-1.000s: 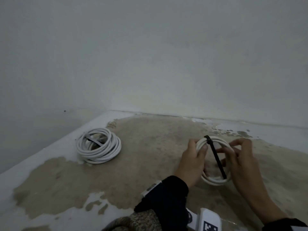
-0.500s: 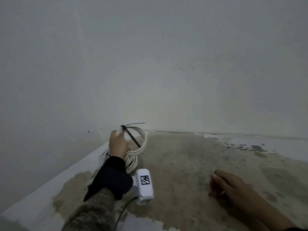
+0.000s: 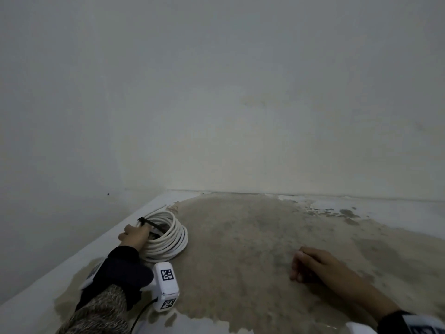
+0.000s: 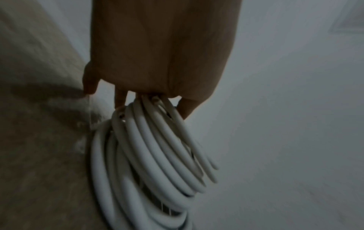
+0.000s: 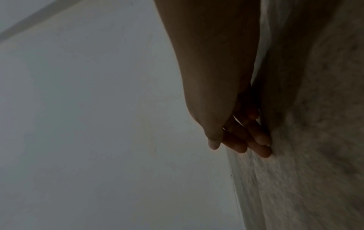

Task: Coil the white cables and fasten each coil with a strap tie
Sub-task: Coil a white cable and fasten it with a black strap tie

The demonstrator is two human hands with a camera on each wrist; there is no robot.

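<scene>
Two white cable coils are stacked at the left, by the wall. The upper coil [image 3: 172,233] carries a black strap tie [image 3: 150,223] and lies on the lower coil [image 3: 166,253]. My left hand [image 3: 134,235] grips the upper coil at its near-left rim. In the left wrist view its fingers [image 4: 120,99] curl round the cable loops [image 4: 157,147], which lean on the lower coil [image 4: 106,179]. My right hand [image 3: 310,263] rests on the floor at the right and holds nothing; its loosely curled fingertips [image 5: 258,144] touch the surface.
The floor [image 3: 240,249] is patchy brown with white paint along its edges. White walls [image 3: 216,104] meet in a corner just behind the coils. A white wrist camera with a marker [image 3: 166,285] sits on my left forearm.
My left hand carried the tied coil to the left and lowered it onto the other coil. My right hand let go of it and came to rest on the floor.
</scene>
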